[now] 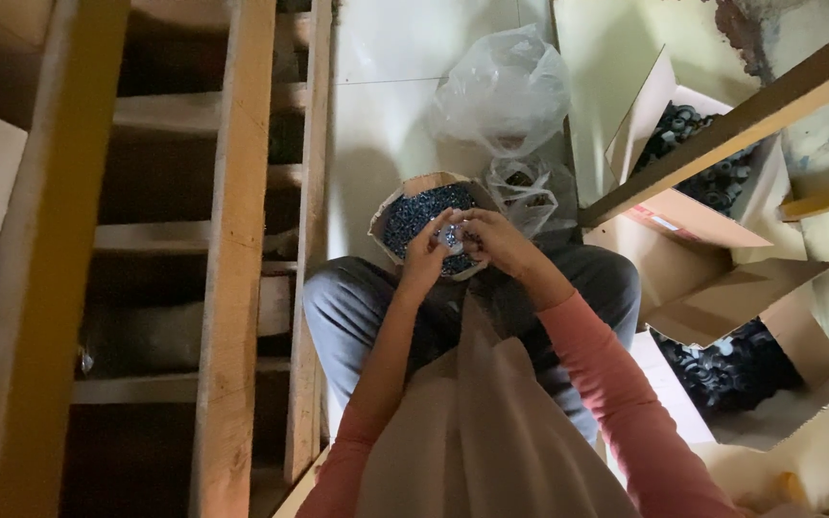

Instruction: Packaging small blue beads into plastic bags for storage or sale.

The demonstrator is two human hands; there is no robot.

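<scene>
Both your hands meet over the cardboard box [397, 205] of small dark parts: left hand [427, 257] and right hand [491, 240] pinch one small pale part [451, 237] between fingertips. Behind the box lies a clear plastic bag [503, 91].

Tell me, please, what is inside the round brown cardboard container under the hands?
The round brown cardboard container holds many small dark bluish pieces. The left hand and right hand cover part of it.

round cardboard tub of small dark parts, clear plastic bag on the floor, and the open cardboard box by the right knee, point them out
round cardboard tub of small dark parts [407, 216]: head view, on the parts inside.
clear plastic bag [503, 91]: head view, on its bulging middle.
open cardboard box of dark parts [736, 369]: head view, on its contents.
</scene>
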